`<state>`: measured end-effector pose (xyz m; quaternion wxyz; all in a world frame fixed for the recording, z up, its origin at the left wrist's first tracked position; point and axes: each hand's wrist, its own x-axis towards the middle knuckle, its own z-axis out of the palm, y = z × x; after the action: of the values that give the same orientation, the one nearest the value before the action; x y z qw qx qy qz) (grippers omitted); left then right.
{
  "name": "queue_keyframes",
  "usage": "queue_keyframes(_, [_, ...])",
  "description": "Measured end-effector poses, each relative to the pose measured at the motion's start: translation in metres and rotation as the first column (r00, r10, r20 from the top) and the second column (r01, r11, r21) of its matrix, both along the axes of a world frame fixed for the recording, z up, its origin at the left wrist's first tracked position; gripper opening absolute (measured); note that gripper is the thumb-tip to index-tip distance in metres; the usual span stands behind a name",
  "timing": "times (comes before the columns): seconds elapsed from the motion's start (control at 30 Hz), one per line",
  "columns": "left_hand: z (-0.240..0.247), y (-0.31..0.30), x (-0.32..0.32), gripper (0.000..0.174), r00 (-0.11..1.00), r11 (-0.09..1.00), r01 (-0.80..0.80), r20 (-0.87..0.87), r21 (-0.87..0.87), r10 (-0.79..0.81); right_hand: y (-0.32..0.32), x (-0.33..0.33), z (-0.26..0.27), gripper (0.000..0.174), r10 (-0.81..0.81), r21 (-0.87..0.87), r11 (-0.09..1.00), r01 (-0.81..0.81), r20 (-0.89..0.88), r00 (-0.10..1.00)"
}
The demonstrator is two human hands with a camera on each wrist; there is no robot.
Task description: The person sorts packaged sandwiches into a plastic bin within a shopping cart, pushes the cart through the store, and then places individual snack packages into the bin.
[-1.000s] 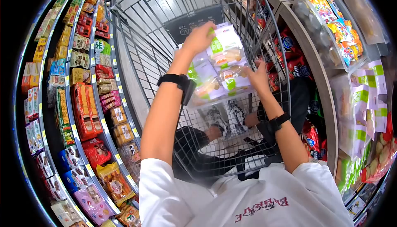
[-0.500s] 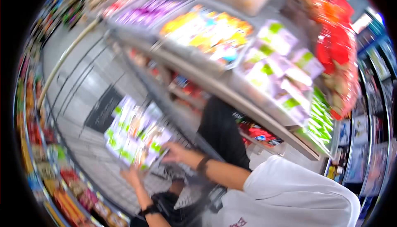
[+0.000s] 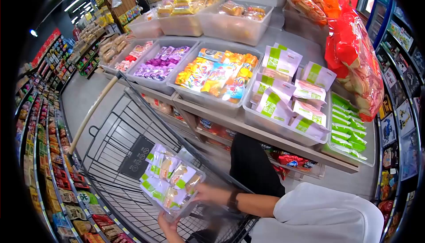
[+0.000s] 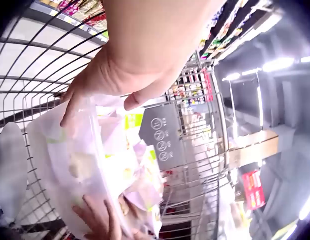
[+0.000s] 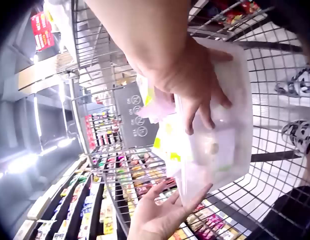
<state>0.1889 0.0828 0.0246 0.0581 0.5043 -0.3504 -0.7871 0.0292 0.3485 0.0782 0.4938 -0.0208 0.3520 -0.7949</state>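
A clear plastic bin (image 3: 185,208) full of white and green snack packets (image 3: 160,172) is tilted inside the wire shopping cart (image 3: 110,154). My left hand (image 3: 169,226) grips its near left corner; in the left wrist view the fingers (image 4: 70,112) lie on the outer wall and the thumb is over the rim. On the right side, my right hand (image 3: 209,193) holds the bin's wall. In the right wrist view its fingers (image 5: 205,112) spread over the outside, while the thumb is mostly hidden behind the rim.
A display counter beside the cart carries bins of orange sweets (image 3: 221,72), purple sweets (image 3: 161,61), similar white and green packets (image 3: 287,92) and green packets (image 3: 347,123). Large red bags (image 3: 354,61) hang at the right. Stocked shelves (image 3: 53,154) line the left side.
The head view has swung right, bringing the counter into sight. My left hand has moved from the bin's far edge to its near left corner; the bin stays held inside the cart.
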Motion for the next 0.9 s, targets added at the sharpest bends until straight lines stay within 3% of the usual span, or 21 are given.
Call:
queue_keyframes(0.03, [0.007,0.0,0.004,0.051,1.0,1.0,-0.007,-0.014,-0.006,0.007,0.0,-0.002,0.009,0.038,0.066,0.076,0.996,-0.054,-0.158,0.985])
queue_keyframes(0.07, [0.013,0.002,0.009,0.05,1.0,0.996,-0.022,-0.011,-0.084,0.021,-0.001,0.002,0.018,0.038,0.053,0.197,0.98,-0.013,-0.199,0.979])
queue_keyframes(0.1, [0.021,0.006,0.011,0.048,1.0,0.986,-0.031,-0.009,-0.162,0.03,-0.005,0.004,0.017,0.038,0.05,0.192,0.981,-0.008,-0.215,0.975])
queue_keyframes(0.17, [0.064,0.031,0.009,0.056,0.997,0.979,-0.043,-0.065,-0.2,0.03,-0.021,0.012,0.008,0.036,-0.033,0.188,0.982,0.021,0.059,0.998])
queue_keyframes(0.2, [0.08,0.038,0.014,0.066,0.994,0.971,-0.061,-0.098,-0.231,0.039,-0.032,0.013,0.022,0.042,-0.204,0.237,0.964,0.122,0.364,0.909])
queue_keyframes(0.3, [0.091,0.028,0.033,0.067,0.983,0.961,-0.121,-0.165,-0.25,0.081,-0.03,0.017,0.062,0.051,-0.201,0.123,0.978,0.17,0.321,0.925])
queue_keyframes(0.43, [0.167,0.056,0.043,0.067,0.958,0.933,-0.126,-0.284,-0.336,0.027,-0.013,0.029,0.132,0.058,-0.209,0.073,0.978,0.196,0.305,0.929])
queue_keyframes(0.5, [0.201,0.06,0.049,0.067,0.956,0.894,-0.142,-0.294,-0.425,0.012,0.002,0.039,0.182,0.052,-0.224,0.109,0.974,0.201,0.293,0.929])
queue_keyframes(0.6, [0.27,0.074,0.053,0.067,0.94,0.846,-0.081,-0.322,-0.528,-0.111,0.02,0.051,0.227,0.052,-0.206,-0.087,0.965,0.247,0.334,0.92])
queue_keyframes(0.67, [0.303,0.082,0.05,0.067,0.925,0.821,-0.03,-0.327,-0.57,-0.192,0.031,0.054,0.249,0.053,-0.22,-0.108,0.957,0.269,0.332,0.917])
queue_keyframes(0.73, [0.327,0.092,0.038,0.069,0.914,0.689,-0.074,-0.325,-0.721,-0.241,0.044,0.052,0.266,0.053,-0.249,-0.186,0.932,0.312,0.299,0.921])
queue_keyframes(0.83, [0.363,0.111,0.007,0.067,0.831,0.684,-0.084,-0.43,-0.725,-0.353,0.065,0.047,0.299,0.053,-0.328,-0.245,0.887,0.393,0.265,0.907])
queue_keyframes(0.9, [0.382,0.117,-0.017,0.074,0.759,0.725,-0.042,-0.494,-0.688,-0.425,0.078,0.037,0.318,0.052,-0.428,-0.277,0.84,0.466,0.189,0.884])
